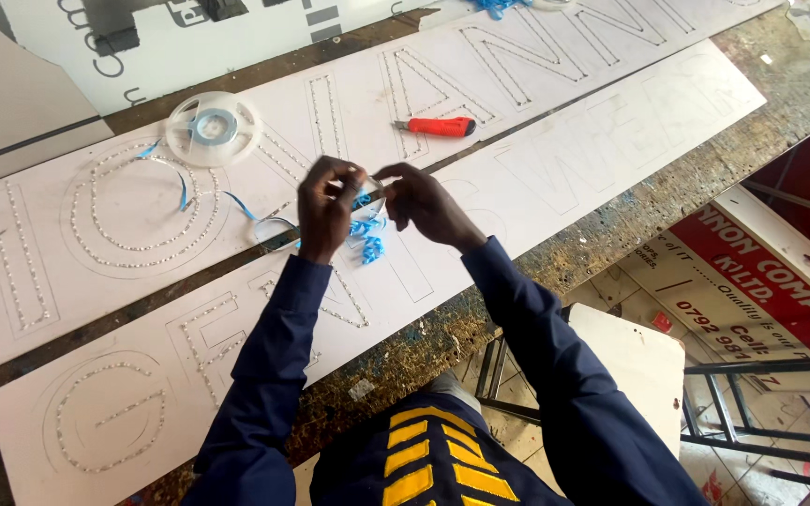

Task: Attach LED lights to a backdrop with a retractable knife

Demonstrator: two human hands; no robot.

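Head view. Two hands meet at the centre of the frame above a worn, paint-flecked wooden counter (611,225). The left hand (325,206) and the right hand (421,201) are both pinched narrow on one small piece of clear tape (367,192), held between their fingertips; a curled blue backing strip (366,239) hangs just below the hands, touching the tape. Both arms wear dark blue sleeves.

Two long white sign panels lie flat side by side on the counter, running from lower left to upper right. The upper panel (349,103) and the lower panel (611,141) each carry outlined letters; several outlines are filled with rows of small dot-like studs. The hands hover over the lower panel, near the gap between the two.

One round, clear plastic tape reel (213,128) with a blue core rests on the upper panel, up and left of the hands; a thin blue ribbon (236,204) trails from near it toward them. One red-handled utility knife (438,126) lies on the upper panel, just above the hands.
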